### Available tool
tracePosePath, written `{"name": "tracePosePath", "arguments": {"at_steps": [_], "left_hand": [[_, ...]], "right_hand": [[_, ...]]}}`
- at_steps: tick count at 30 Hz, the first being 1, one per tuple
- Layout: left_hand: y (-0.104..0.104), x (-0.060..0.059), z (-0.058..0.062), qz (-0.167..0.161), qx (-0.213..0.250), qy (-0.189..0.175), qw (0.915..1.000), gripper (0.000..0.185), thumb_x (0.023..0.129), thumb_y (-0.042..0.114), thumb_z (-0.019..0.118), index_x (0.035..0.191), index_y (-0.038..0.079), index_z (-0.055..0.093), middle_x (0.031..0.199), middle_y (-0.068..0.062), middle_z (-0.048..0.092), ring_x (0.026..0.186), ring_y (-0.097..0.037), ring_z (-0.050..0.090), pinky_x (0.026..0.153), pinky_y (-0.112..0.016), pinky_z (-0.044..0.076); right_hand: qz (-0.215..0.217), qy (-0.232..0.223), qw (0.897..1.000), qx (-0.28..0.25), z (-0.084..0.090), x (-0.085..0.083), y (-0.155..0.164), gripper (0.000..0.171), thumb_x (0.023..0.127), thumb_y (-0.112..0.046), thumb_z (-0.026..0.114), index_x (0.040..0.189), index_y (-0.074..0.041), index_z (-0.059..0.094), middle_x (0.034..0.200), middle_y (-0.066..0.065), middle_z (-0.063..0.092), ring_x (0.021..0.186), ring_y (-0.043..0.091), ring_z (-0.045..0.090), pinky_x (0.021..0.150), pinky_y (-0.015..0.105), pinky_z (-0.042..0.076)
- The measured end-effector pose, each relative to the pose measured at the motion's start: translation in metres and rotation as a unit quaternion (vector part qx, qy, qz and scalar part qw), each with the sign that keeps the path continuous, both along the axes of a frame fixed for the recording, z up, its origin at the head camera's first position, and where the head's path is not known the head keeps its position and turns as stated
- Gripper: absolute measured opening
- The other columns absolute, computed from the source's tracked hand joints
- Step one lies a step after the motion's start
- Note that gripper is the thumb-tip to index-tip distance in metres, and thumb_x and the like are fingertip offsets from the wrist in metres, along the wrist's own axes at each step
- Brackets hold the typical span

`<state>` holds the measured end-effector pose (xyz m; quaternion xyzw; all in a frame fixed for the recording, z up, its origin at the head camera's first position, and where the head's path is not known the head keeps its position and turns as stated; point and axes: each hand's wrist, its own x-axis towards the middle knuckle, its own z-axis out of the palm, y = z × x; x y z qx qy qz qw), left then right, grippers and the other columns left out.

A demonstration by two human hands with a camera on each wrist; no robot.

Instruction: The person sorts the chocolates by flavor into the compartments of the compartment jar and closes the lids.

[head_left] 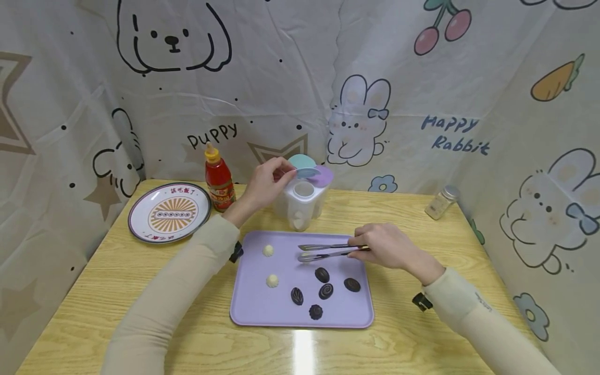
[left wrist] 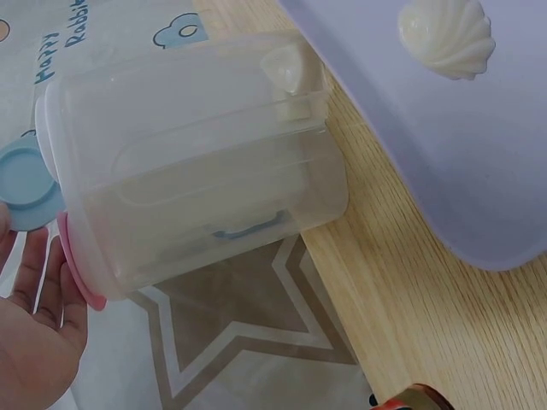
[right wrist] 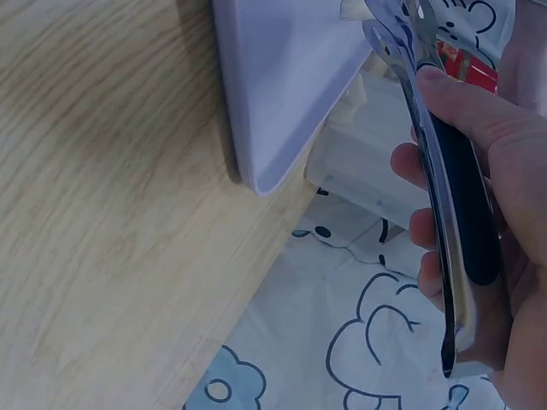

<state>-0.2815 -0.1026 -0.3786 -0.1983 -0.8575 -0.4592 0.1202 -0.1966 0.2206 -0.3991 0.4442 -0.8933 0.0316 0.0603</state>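
Observation:
My left hand (head_left: 268, 183) pinches the raised round blue lid (left wrist: 27, 186) of a translucent multi-compartment container (head_left: 304, 205). Under that lid, a round opening (head_left: 304, 189) shows in the container's top. In my right hand (head_left: 385, 245) is a pair of metal tongs (head_left: 330, 247) with dark grips. The tongs' tips spread on either side of a white shell-shaped piece (head_left: 305, 258), low over the lilac tray (head_left: 253, 312). Two more white pieces (head_left: 272, 280) lie toward the tray's left. Several dark chocolate-like pieces (head_left: 325, 290) sit to the right and front.
Teal (head_left: 300, 160) and lilac (head_left: 323, 176) lids cover other parts of the container. Left of it stands a red sauce bottle (head_left: 219, 179) with a yellow cap, beside a patterned plate (head_left: 140, 216). A small shaker jar (head_left: 442, 202) is at the back right. Printed cloth walls (head_left: 281, 94) enclose the table.

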Motion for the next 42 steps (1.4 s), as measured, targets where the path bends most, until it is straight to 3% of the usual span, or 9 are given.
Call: {"name": "tracePosePath", "arguments": {"at_steps": [16, 27, 38, 42], "left_hand": [[0.000, 0.000, 0.000, -0.002, 0.006, -0.011, 0.9999, 0.018, 0.106, 0.020, 0.065, 0.113, 0.005, 0.070, 0.112, -0.013, 0.072, 0.097, -0.025, 0.065, 0.087, -0.033, 0.053], [0.001, 0.001, 0.000, 0.000, 0.001, -0.007, 1.0000, 0.018, 0.106, 0.021, 0.066, 0.114, 0.006, 0.070, 0.112, -0.012, 0.073, 0.096, -0.024, 0.065, 0.087, -0.033, 0.054], [0.001, -0.001, -0.001, 0.002, 0.000, -0.008, 1.0000, 0.019, 0.106, 0.022, 0.065, 0.115, 0.006, 0.069, 0.112, -0.012, 0.072, 0.096, -0.023, 0.065, 0.086, -0.032, 0.054], [0.001, -0.001, -0.001, -0.001, 0.004, -0.011, 0.9999, 0.018, 0.106, 0.022, 0.065, 0.114, 0.006, 0.070, 0.111, -0.012, 0.072, 0.096, -0.024, 0.065, 0.086, -0.032, 0.053]], "right_hand": [[-0.024, -0.031, 0.999, -0.009, -0.015, -0.005, 0.010, 0.015, 0.089, -0.037, 0.085, 0.090, -0.022, 0.079, 0.074, -0.014, 0.058, 0.062, -0.004, 0.042, 0.053, 0.015, 0.035], [-0.010, -0.003, 1.000, -0.022, -0.019, -0.003, 0.011, 0.014, 0.090, -0.035, 0.084, 0.090, -0.022, 0.079, 0.075, -0.011, 0.060, 0.062, -0.003, 0.040, 0.053, 0.015, 0.034], [0.013, 0.065, 0.996, -0.058, 0.000, -0.004, 0.020, 0.016, 0.089, -0.033, 0.084, 0.092, -0.018, 0.081, 0.078, -0.009, 0.065, 0.063, 0.000, 0.050, 0.055, 0.021, 0.045], [0.016, 0.082, 0.994, -0.070, 0.011, -0.006, 0.023, 0.014, 0.088, -0.030, 0.086, 0.091, -0.018, 0.079, 0.075, -0.008, 0.061, 0.062, 0.000, 0.045, 0.054, 0.019, 0.041]]}}
